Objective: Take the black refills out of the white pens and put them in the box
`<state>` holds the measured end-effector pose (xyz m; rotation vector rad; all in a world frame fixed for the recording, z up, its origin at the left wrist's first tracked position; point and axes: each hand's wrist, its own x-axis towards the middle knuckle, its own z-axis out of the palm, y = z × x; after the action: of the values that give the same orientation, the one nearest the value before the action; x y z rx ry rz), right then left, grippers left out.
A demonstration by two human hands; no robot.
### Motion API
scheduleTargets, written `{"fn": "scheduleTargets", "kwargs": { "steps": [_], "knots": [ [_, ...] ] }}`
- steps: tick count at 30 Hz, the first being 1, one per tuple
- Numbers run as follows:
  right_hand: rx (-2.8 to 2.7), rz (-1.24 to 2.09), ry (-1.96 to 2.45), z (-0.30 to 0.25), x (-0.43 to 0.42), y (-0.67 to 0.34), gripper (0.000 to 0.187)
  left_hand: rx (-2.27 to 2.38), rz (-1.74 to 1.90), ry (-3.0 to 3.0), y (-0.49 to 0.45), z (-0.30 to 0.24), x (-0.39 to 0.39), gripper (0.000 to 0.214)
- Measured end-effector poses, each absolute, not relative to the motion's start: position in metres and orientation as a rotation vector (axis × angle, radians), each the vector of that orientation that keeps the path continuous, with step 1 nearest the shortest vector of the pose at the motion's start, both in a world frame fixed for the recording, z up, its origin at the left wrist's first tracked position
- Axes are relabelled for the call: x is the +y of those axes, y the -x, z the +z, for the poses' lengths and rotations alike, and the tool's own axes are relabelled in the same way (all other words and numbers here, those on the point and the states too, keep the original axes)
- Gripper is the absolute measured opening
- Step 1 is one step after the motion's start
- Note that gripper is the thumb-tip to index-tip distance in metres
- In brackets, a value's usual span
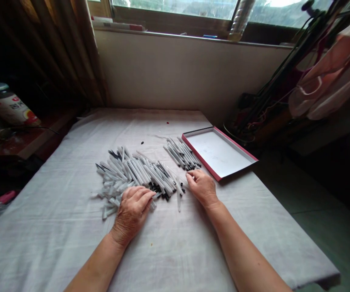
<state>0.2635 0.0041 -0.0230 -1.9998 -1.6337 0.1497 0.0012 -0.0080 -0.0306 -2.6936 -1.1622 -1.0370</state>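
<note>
A big heap of clear pens with black tips [135,172] lies in the middle of the cloth-covered table [71,227]. My left hand [132,211] rests palm down on the near edge of the heap, fingers stretched over a few pens. To the right of the heap my right hand [201,185] sits with its fingers curled, tips close to one loose pen [178,198]. A smaller, tidier bunch of pens [182,154] lies beyond it.
A shallow red-edged box lid [238,162], white inside, sits at the table's right edge. A jar [7,106] stands on a dark side shelf to the left. Curtains, a wall and a window sill lie behind; cloth and rods hang at right.
</note>
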Motion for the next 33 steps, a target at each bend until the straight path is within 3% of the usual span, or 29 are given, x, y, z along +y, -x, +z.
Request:
{"fn": "scheduleTargets", "kwargs": {
  "steps": [8, 15, 22, 25, 29, 33],
  "knots": [
    [-1.82, -0.051, 2.187, 0.006, 0.082, -0.258, 0.027, -1.152, -1.086, 2.687, -0.002, -0.033, -0.007, 0.019],
    [-1.805, -0.073, 2.297, 0.008, 0.101, -0.253, 0.025, -1.146, -1.091, 2.703, -0.003, -0.032, -0.008, 0.02],
    [-1.359, -0.027, 1.828, 0.012, 0.057, -0.264, 0.023, -1.118, -1.119, 2.689, -0.002, -0.031, -0.008, 0.019],
    [-1.204, 0.15, 1.529, 0.006, 0.018, -0.257, 0.029, -1.161, -1.178, 2.572, -0.003, -0.028, -0.01, 0.028],
    [-1.148, 0.628, 1.36, -0.005, -0.018, -0.238, 0.03, -1.216, -1.243, 2.386, -0.003, -0.024, -0.014, 0.046],
    [-1.054, 0.924, 1.29, -0.015, -0.025, -0.227, 0.034, -1.184, -1.2, 2.445, -0.001, -0.023, -0.015, 0.029]
  ]
}}
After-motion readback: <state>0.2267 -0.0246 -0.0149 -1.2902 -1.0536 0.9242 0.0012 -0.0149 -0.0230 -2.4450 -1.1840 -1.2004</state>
